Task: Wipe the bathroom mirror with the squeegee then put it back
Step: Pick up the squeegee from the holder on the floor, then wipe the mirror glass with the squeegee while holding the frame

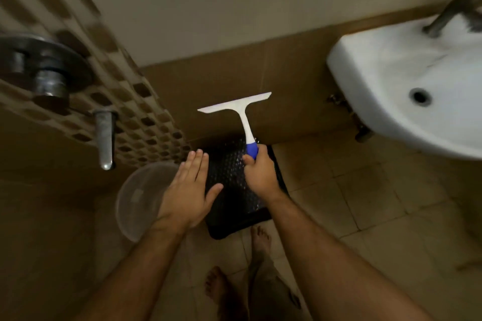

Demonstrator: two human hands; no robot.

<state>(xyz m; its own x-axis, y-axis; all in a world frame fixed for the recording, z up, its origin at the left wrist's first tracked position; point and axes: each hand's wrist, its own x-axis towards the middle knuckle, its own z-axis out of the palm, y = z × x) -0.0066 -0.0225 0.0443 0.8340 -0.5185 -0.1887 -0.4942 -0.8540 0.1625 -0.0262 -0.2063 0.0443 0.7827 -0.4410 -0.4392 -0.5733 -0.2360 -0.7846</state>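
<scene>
A: Head view. Where's the squeegee [243,117]?

B: In the right hand [259,174], fingers wrapped round the blue grip at the bottom of the handle. The white blade end points up and away, in the air in front of the brown wall tiles, above a black mat [238,190]

A: And the left hand [189,190]?

B: Flat, fingers straight and together, holding nothing. It hovers just left of the mat, in front of a clear bowl [135,198]

A: How far along?

B: Hard to say. No mirror shows here, so I can't tell whether it's wiped. The tool is clearly not put back yet, so at least that is left

A: Materials?

B: The squeegee looks like smooth white plastic, T-shaped, with a rounded blue grip. The mat is dark and bumpy, glinting as if wet. The sink [407,91] is glossy white ceramic, the tap [104,138] dull metal, the wall beside it small mosaic tiles
</scene>
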